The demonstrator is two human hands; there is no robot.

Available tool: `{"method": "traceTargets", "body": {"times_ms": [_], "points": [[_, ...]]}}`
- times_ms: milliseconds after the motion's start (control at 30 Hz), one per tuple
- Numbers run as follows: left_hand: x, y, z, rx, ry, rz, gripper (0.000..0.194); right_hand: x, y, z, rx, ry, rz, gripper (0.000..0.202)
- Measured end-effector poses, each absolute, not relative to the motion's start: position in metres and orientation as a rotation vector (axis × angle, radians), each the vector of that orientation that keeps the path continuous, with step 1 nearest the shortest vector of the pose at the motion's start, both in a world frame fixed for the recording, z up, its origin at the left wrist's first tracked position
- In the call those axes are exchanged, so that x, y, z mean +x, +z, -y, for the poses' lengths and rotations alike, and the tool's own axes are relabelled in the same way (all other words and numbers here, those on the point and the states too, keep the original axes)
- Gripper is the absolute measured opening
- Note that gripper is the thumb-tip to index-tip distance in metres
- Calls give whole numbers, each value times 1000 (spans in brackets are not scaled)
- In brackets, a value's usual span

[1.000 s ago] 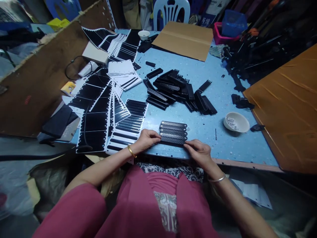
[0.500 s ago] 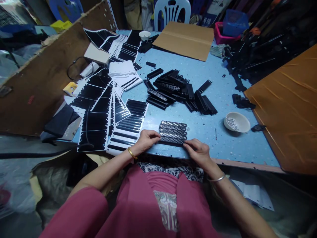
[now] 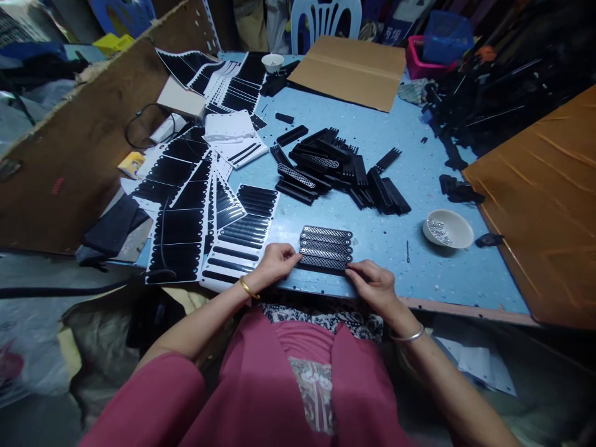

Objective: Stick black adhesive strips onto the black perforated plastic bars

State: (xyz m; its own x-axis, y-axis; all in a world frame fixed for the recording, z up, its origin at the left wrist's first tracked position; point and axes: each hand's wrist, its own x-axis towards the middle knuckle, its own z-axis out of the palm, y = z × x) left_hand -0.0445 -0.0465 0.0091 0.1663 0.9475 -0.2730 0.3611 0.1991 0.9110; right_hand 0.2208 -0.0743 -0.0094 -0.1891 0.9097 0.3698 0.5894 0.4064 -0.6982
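Several narrow black strips [image 3: 326, 239] with a mesh pattern and rounded ends lie side by side on the blue table, close to its front edge. My left hand [image 3: 278, 262] is closed, with thumb and fingertips at the left end of the nearest patterned black strip [image 3: 323, 263]. At that strip's right end, my right hand [image 3: 374, 284] pinches with its fingertips. Beyond the row is a jumbled pile of black plastic pieces [image 3: 342, 158], some with pronged ends. To the right stands a white bowl [image 3: 459, 230] holding small silvery bits.
Sheets of black strips on white backing [image 3: 181, 205] cover the left side beside a wooden board [image 3: 69, 136]. A thin dark tool [image 3: 408, 251] lies left of the bowl. Flat cardboard [image 3: 349, 68] is at the back, and an orange-brown panel [image 3: 549, 205] stands right.
Both hands keep their places at the ends of the nearest strip. The view has shifted very slightly; nothing else has visibly moved.
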Motion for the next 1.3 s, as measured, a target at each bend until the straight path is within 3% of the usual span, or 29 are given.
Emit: {"method": "traceTargets", "body": {"times_ms": [700,833,1000,1167,1300], "points": [[-46,19,37,1245,561,-1299,23,225,-11,72,-1329,692,1778,14],[-51,32,54,1280,676,-1355,22,232,-12,80,-1443,747,1571,28],[-79,49,116,1297,979,-1572,19,225,-1,114,-1533,515,1623,22],[-137,24,174,1021,1204,-1991,27,177,16,136,-1061,497,2005,26],[-178,-12,194,694,1289,-2175,38,120,25,130,-773,655,2136,5]]}}
